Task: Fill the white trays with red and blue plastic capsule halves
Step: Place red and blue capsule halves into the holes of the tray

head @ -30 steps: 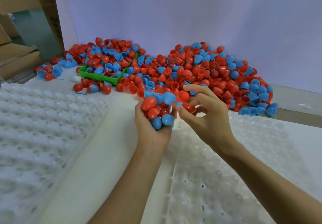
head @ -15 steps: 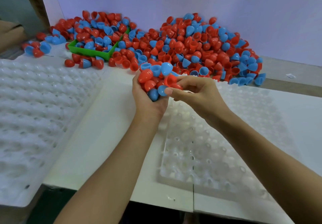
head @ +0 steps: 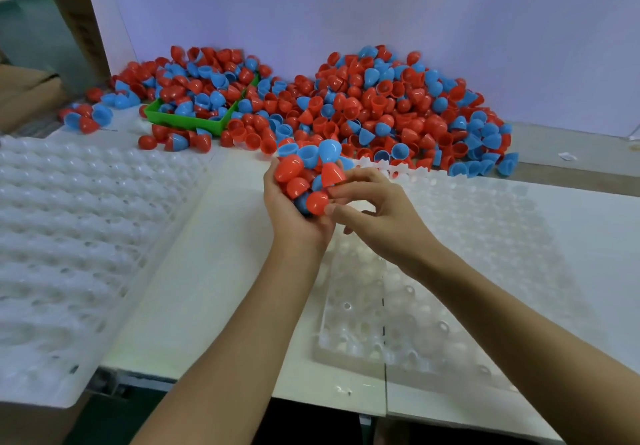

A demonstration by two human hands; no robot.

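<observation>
Left hand (head: pixel 294 209): cupped palm-up over the near edge of the table, fingers curled round a handful of capsule halves (head: pixel 304 171) — red and blue mixed, stacked above the palm.
Right hand (head: pixel 374 216): just beside the left, thumb and forefinger pinching a red half (head: pixel 317 202) at the lower edge of the handful; the other fingers are loosely curled. I cannot tell whether that half has come clear of the handful or is touching it.
Main pile (head: pixel 391 105): red and blue halves heaped against the back wall (head: pixel 381 5), spreading forward to the far edge of the right tray.
Green bin (head: pixel 187 121): at the back left, heaped over with halves; loose ones lie around it on the table.
Small cluster (head: pixel 86 117): a few halves apart at the far left.
Right tray (head: pixel 485 237): white, dimpled, lying flat under and right of the hands. From my view its pockets hold no coloured pieces.
Left tray (head: pixel 76 223): white, dimpled, at the left, overhanging the table's front edge; its pockets look bare as well.
Table (head: pixel 214 254): a white surface; a bare strip runs between the two trays — both forearms cross it from below.
</observation>
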